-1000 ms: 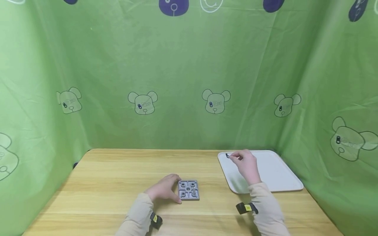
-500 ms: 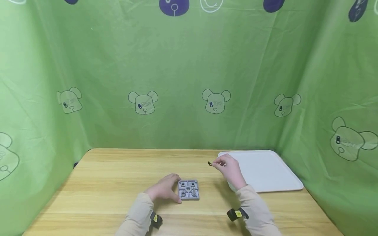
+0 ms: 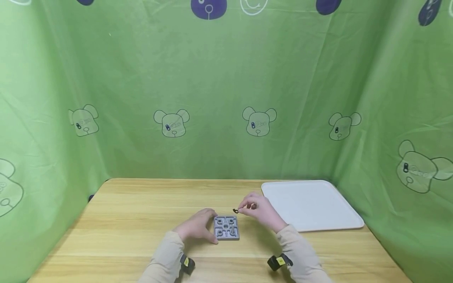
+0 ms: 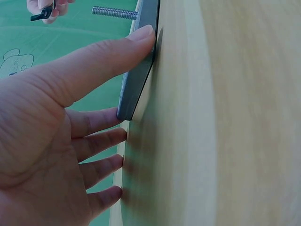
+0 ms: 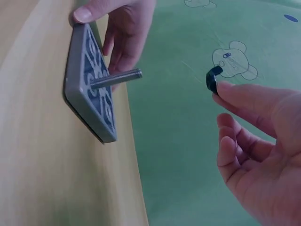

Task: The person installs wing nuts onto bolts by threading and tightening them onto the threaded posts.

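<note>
The worktop (image 3: 134, 208) was of pale wood, its grain running left to right, its far left corner rounded. A white tray (image 3: 315, 204) with rounded corners lay flat at its far right. A creased green curtain (image 3: 212, 70) hung behind and along both sides, printed with outlined bear heads (image 3: 259, 125); dark purple prints (image 3: 208, 11) showed along the top.

We see a curtained booth: green bear-printed sheeting (image 3: 212, 70) hangs at nine, twelve and three o'clock around a pale wood-grained table (image 3: 141, 208).
</note>
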`<state>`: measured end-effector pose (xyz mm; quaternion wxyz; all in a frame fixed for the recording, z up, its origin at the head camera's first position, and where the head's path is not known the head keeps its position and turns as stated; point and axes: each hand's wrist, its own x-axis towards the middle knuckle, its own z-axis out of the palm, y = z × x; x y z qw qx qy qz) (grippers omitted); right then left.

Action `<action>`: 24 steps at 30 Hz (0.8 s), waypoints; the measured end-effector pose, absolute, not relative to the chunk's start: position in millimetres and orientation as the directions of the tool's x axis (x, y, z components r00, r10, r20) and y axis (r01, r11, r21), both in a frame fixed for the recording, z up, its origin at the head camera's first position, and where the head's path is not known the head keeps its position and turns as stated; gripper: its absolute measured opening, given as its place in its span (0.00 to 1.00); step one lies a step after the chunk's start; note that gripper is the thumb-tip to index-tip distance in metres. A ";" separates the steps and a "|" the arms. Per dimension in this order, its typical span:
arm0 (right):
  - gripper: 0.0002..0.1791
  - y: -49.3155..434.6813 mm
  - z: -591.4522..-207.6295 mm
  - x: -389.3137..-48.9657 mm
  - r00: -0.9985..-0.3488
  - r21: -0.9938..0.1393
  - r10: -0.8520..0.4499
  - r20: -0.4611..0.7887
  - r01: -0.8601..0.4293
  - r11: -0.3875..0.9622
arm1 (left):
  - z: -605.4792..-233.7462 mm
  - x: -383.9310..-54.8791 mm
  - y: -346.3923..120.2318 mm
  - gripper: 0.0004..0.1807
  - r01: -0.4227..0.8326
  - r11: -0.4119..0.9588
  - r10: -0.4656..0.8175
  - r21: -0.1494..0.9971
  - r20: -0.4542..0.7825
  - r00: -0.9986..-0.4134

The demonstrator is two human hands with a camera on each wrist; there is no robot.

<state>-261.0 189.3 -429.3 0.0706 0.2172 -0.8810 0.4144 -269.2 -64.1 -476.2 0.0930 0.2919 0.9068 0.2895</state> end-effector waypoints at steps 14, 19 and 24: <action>0.02 177.9 -444.0 -258.7 -0.878 -0.690 -0.438 0.193 -0.439 0.576 | -479.3 -271.9 -65.3 0.46 0.481 0.655 0.588 0.583 0.006 -0.809; 0.03 179.5 -447.2 -259.8 -0.866 -0.691 -0.463 0.188 -0.452 0.564 | -478.7 -271.7 -65.1 0.46 0.482 0.657 0.588 0.579 0.005 -0.809; 0.04 180.7 -450.4 -261.6 -0.852 -0.684 -0.484 0.198 -0.474 0.555 | -479.5 -273.1 -64.7 0.46 0.483 0.658 0.588 0.579 0.006 -0.809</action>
